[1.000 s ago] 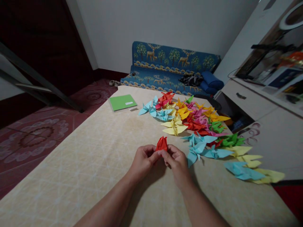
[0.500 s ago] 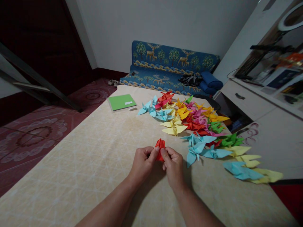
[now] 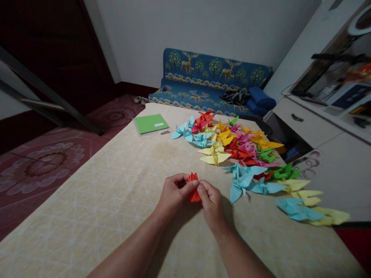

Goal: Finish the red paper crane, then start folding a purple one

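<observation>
Pinching red paper [image 3: 194, 197] above a table [image 3: 116, 185]

The left hand [image 3: 174, 193] and the right hand [image 3: 213, 200] each pinch the folded red paper between thumb and fingers, left of the near paper cranes [image 3: 242, 183]. These cranes, in several colours, spread along the right side, near to far. A green book [image 3: 151, 123] lies far left. Beyond the table's far edge is a blue sofa [image 3: 214, 73].

"Where do we look from?"

"From the person's head, in our single view, facing forward and down across the table [image 3: 116, 173]."

"How near are we?"

"We have the left hand [image 3: 175, 190] and right hand [image 3: 212, 200] fairly close, just below our centre, while the table runs out past our bottom edge; we catch the blue sofa [image 3: 208, 77] farther off, in our upper part."
</observation>
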`<state>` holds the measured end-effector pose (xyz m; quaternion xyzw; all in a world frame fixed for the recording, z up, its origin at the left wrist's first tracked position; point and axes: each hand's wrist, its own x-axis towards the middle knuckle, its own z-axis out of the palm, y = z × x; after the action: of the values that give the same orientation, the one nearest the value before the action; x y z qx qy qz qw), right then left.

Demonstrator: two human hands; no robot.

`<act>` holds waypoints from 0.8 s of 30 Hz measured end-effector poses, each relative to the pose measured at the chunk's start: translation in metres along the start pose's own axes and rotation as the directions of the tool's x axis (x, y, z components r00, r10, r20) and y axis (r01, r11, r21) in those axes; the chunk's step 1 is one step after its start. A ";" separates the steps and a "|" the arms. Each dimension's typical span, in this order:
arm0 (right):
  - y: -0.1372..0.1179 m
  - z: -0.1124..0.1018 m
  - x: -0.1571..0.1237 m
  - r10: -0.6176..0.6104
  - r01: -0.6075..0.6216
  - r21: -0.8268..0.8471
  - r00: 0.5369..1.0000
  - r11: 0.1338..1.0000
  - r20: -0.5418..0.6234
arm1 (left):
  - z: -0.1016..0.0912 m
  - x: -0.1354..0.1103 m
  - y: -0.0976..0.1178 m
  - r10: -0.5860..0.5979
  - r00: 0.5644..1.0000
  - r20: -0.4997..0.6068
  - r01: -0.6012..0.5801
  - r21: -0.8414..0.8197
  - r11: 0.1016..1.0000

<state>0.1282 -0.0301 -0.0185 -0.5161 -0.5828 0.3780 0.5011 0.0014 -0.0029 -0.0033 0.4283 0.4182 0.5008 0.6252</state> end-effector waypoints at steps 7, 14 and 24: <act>0.002 -0.001 -0.001 -0.082 0.088 -0.153 0.996 0.984 0.044 | -0.004 -0.001 -0.001 0.058 0.997 -0.055 -0.054 0.075 0.996; -0.003 -0.001 -0.002 -0.155 0.175 -0.198 0.982 0.965 0.111 | -0.004 -0.007 0.002 0.115 0.990 -0.080 -0.099 0.181 0.978; -0.006 0.000 -0.004 -0.228 0.264 -0.210 0.957 0.942 0.179 | -0.004 -0.010 0.008 0.148 0.980 -0.135 -0.105 0.281 0.954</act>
<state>0.1266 -0.0350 -0.0140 -0.4636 -0.7194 0.2801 0.4348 -0.0057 -0.0112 0.0047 0.4959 0.5021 0.5092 0.4926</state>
